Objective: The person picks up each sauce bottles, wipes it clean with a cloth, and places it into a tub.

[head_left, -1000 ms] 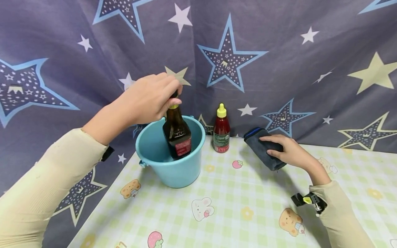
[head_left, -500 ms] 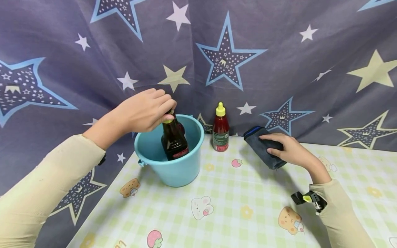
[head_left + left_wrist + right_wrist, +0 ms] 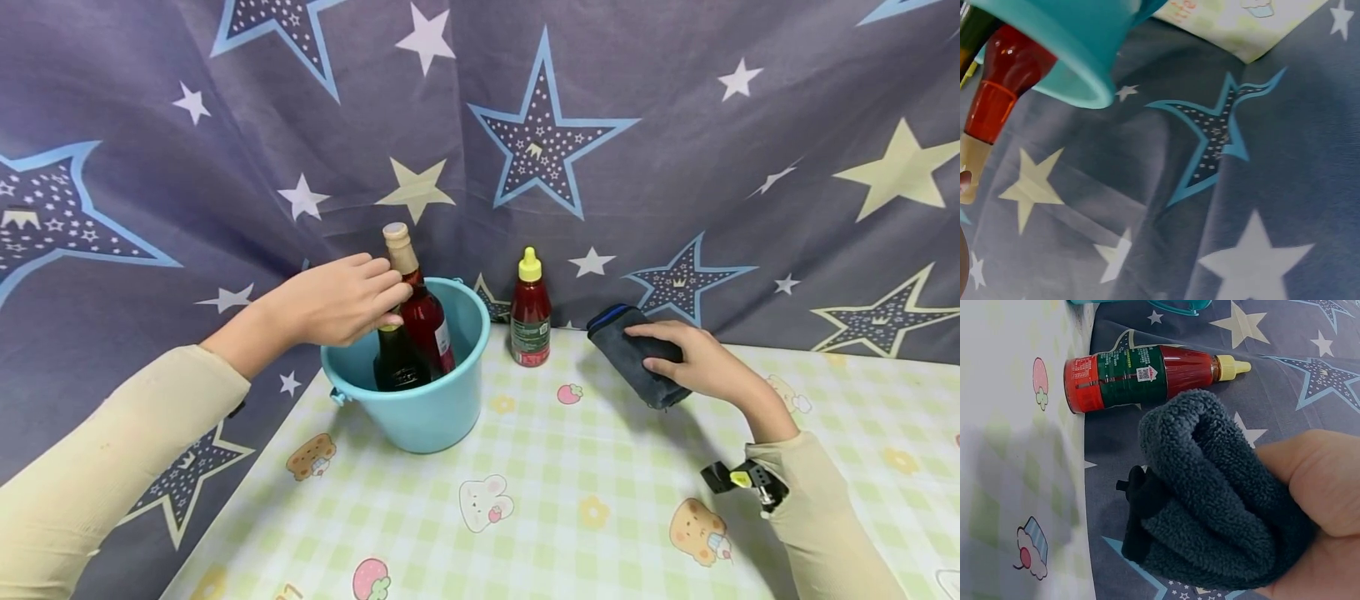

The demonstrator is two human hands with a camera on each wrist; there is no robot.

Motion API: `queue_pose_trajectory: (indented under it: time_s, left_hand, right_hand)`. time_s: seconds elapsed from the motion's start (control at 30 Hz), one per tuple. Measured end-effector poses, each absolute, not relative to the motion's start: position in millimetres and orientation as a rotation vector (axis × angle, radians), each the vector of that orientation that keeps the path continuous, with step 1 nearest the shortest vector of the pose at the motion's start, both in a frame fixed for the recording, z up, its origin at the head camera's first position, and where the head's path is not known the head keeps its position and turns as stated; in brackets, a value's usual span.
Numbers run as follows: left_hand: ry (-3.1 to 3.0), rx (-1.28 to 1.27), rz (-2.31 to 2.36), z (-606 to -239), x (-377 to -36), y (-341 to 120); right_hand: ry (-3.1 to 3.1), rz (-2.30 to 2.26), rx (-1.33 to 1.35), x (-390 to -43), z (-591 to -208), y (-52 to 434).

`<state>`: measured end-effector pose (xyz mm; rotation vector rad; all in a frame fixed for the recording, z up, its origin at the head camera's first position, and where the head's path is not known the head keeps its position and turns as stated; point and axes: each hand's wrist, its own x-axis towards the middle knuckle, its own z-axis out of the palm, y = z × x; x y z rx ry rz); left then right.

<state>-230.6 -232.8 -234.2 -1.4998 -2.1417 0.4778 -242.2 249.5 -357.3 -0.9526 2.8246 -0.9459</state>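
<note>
My left hand (image 3: 348, 298) grips the neck of a dark sauce bottle (image 3: 397, 362), which stands down inside a light blue bucket (image 3: 423, 421). Its cap is hidden under my fingers; a bit of yellow collar shows below them. Right beside it in the bucket leans a red glass bottle (image 3: 427, 325) with a tan cap, also seen in the left wrist view as a red bottle neck (image 3: 994, 106). My right hand (image 3: 701, 362) holds a rolled dark grey towel (image 3: 637, 358) a little above the tabletop. The towel's thick folds (image 3: 1210, 500) fill the right wrist view.
Between bucket and towel, a red sauce bottle (image 3: 531, 321) with a yellow nozzle cap stands upright near the back edge. A checked tablecloth (image 3: 540, 467) with printed cartoons covers the table. A star-patterned curtain (image 3: 660, 167) hangs close behind.
My left hand has lowered the dark sauce bottle deeper into the bucket and shifted slightly left. The red glass bottle behind it has come into view. My right hand and towel stay in place.
</note>
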Motion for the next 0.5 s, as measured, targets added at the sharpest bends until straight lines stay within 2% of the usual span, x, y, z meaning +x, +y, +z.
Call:
queue_pose_trajectory:
  time_s: [0.5]
  left_hand:
    - [-2.344, -1.351, 0.491, -247.3, -239.2, -260.7]
  right_hand:
    - [2.815, -0.938, -0.951, -241.5, -358.6, 247.9]
